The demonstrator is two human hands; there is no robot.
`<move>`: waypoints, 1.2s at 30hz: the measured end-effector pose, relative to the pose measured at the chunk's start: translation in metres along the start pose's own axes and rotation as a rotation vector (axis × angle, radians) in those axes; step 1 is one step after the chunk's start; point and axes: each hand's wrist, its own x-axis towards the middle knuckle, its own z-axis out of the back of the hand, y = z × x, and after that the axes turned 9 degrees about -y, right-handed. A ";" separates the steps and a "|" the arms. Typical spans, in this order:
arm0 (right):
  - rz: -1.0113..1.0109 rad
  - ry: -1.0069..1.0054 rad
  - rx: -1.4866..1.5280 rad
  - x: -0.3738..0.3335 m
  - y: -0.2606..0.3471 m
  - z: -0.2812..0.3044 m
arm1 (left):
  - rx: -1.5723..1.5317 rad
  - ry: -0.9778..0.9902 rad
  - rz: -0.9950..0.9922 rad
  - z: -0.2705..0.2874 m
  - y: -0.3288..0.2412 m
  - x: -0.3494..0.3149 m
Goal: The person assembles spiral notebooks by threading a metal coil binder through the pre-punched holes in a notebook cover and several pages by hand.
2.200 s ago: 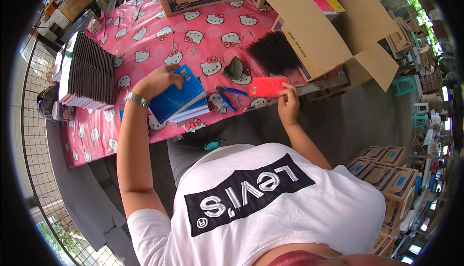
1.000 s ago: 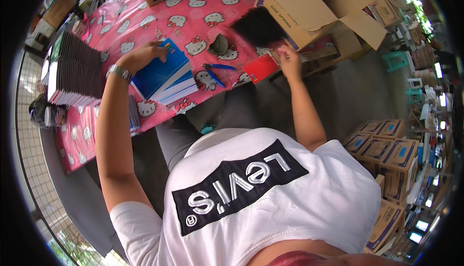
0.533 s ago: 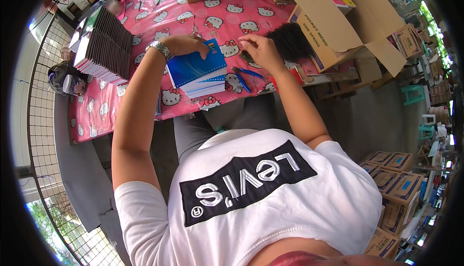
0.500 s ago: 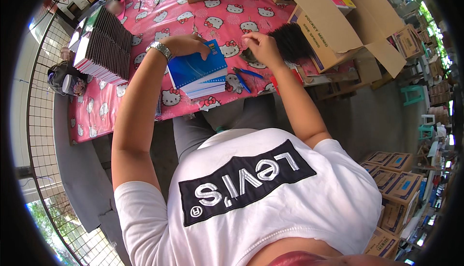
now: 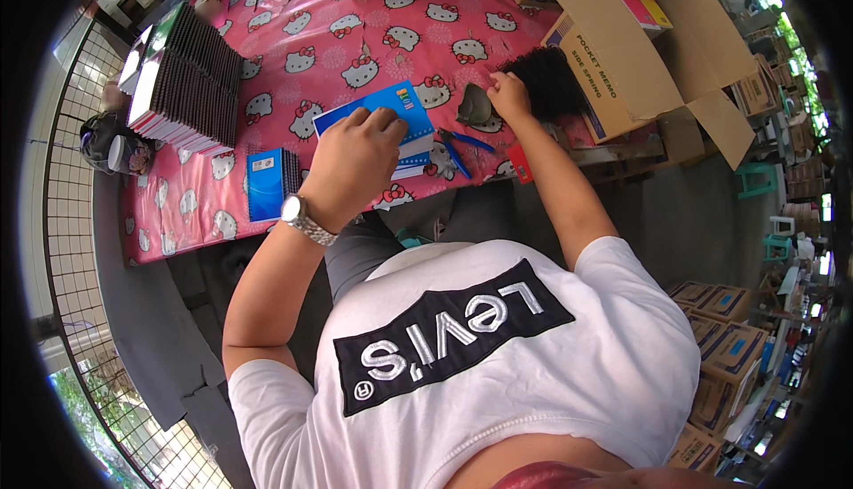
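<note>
Left hand (image 5: 355, 156) is down flat on the blue notebook (image 5: 391, 111), fingers spread over its cover, palm pressing it onto the small pile of notebooks beneath, nothing pinched. That pile sits near the front edge of the pink table (image 5: 293, 45). A metal watch (image 5: 304, 219) shows on the wrist.

Right hand (image 5: 509, 94) is off to the right of the notebook, fingers curled down, touching a dark grey lump (image 5: 474, 107) (what it is, hard to tell), and whether it actually grips it cannot be told. Just behind that hand lies a bunch of black spirals (image 5: 551, 80).

Blue-handled scissors (image 5: 458, 147) lie between the notebook and the right forearm. A second blue booklet (image 5: 267, 183) rests left of the notebook, close to the table's front edge. Further left and back, a tall stack of spiral pads (image 5: 182, 80). An open cardboard box (image 5: 640, 54) stands right of the spirals.
</note>
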 end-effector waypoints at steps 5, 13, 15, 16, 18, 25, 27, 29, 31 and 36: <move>0.163 -0.219 0.142 0.016 0.030 0.026 | -0.238 0.033 0.044 0.012 0.022 0.013; -0.236 0.147 0.756 -0.025 0.109 0.099 | -0.134 0.086 -0.022 0.017 0.014 0.018; -0.319 0.220 0.962 -0.039 0.125 0.112 | -0.229 0.065 -0.017 0.016 0.025 0.019; -0.329 0.248 1.014 -0.046 0.131 0.116 | -0.276 0.052 -0.014 0.015 0.031 0.021; -0.347 0.305 1.117 -0.061 0.144 0.123 | -0.287 0.011 -0.040 0.013 0.037 0.023; -0.117 0.284 0.958 -0.068 0.183 0.149 | -0.054 -0.138 0.033 0.046 0.024 0.032; -0.147 0.225 1.020 -0.076 0.198 0.153 | 0.018 -0.104 0.073 0.029 0.016 0.024; -0.192 0.252 1.050 -0.090 0.215 0.154 | 0.097 -0.297 0.062 0.014 0.012 0.021; -0.084 0.406 1.001 -0.104 0.223 0.139 | 0.129 -0.282 0.069 0.013 0.008 0.022; 0.158 0.210 0.782 -0.070 0.214 0.151 | 0.022 -0.238 0.012 0.018 0.018 0.028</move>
